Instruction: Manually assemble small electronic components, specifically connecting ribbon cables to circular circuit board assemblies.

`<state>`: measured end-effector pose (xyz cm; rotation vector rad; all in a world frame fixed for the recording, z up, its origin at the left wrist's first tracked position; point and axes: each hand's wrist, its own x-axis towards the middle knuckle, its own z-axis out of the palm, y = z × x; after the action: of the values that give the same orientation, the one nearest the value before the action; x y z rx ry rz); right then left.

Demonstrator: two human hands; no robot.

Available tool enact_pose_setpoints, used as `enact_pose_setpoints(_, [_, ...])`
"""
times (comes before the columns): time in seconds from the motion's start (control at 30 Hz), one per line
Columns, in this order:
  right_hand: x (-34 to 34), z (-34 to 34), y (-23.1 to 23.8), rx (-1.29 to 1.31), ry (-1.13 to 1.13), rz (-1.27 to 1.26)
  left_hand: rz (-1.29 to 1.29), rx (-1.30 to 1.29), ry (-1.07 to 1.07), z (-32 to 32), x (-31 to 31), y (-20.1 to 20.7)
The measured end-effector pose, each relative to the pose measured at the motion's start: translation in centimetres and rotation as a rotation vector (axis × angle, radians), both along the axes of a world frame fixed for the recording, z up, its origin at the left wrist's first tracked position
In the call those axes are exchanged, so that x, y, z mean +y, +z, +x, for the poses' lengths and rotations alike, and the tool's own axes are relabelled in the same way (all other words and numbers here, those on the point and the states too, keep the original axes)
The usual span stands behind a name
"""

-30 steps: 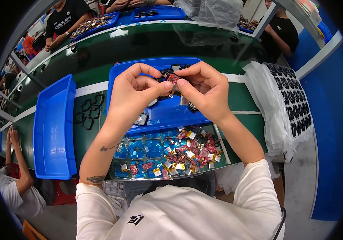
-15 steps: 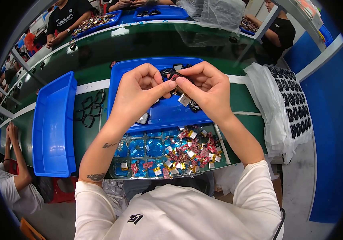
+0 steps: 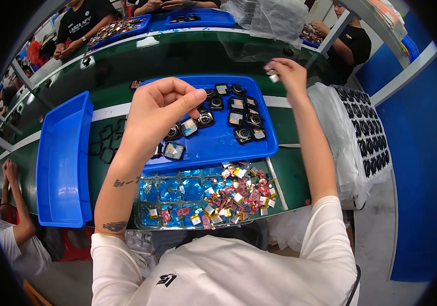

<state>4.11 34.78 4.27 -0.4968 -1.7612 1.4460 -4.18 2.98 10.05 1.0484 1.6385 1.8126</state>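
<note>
My left hand [image 3: 165, 104] is closed in a pinch over the blue tray [image 3: 218, 155]; what its fingers hold, if anything, is hidden. Just past the thumb tip shows a dark watch case [image 3: 210, 93], and I cannot tell whether it is touched or lies in the tray. Farther right and raised, my right hand [image 3: 291, 76] pinches a small red circuit board with a silver battery [image 3: 271, 71]. Black watch cases [image 3: 243, 133], several with round sensor backs, lie face up or tilted in the tray. Nearest me, a clear compartment tray [image 3: 192, 188] carries a heap of red circuit boards with batteries [image 3: 239, 199].
An upright-walled blue bin [image 3: 65, 168] stands at left, beside several black frames [image 3: 107, 140]. On the right, a stack of trays with black parts [image 3: 364, 127] sits by plastic sheeting [image 3: 325, 112]. Co-workers work across the green bench [image 3: 177, 53]; a metal post [image 3: 338, 30] rises at right.
My hands have come apart. The right one has moved up and right with the circuit board and battery, away from the watch case. My left hand stays over the tray.
</note>
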Motion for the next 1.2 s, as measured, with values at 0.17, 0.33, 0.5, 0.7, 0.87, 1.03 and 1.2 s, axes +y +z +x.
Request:
enact_pose_setpoints(0.17, [14.1, 2.5, -7.7, -0.314, -0.298, -0.007, -0.020, 0.052, 0.039, 0.2, -0.3, 0.4])
enact_pose_setpoints(0.33, [15.9, 3.3, -9.5, -0.619, -0.598, 0.349, -0.047, 0.160, 0.043, -0.2, -0.2, 0.2])
enact_pose_setpoints(0.5, [3.2, 2.9, -3.0, -0.284, -0.231, 0.584, -0.017, 0.202, 0.060, -0.4, -0.2, -0.5])
enact_pose_setpoints(0.7, [-13.7, 9.6, 2.1, -0.734, 0.538, 0.898, 0.015, 0.216, 0.095, 0.2, -0.3, -0.2])
enact_pose_setpoints(0.87, [-16.0, 11.0, -0.3, -0.725, 0.433, 0.970, 0.020, 0.304, 0.014, 1.1, -0.5, 0.4])
enact_pose_setpoints(1.03, [-15.8, 11.0, -1.3, -0.564, 0.441, 1.059, 0.002, 0.358, -0.012, 0.9, -1.1, 0.2])
enact_pose_setpoints(1.2, [-15.7, 11.2, -0.5, -0.647, 0.533, 1.110, 0.031, 0.311, -0.049, 1.2, -1.3, 0.2])
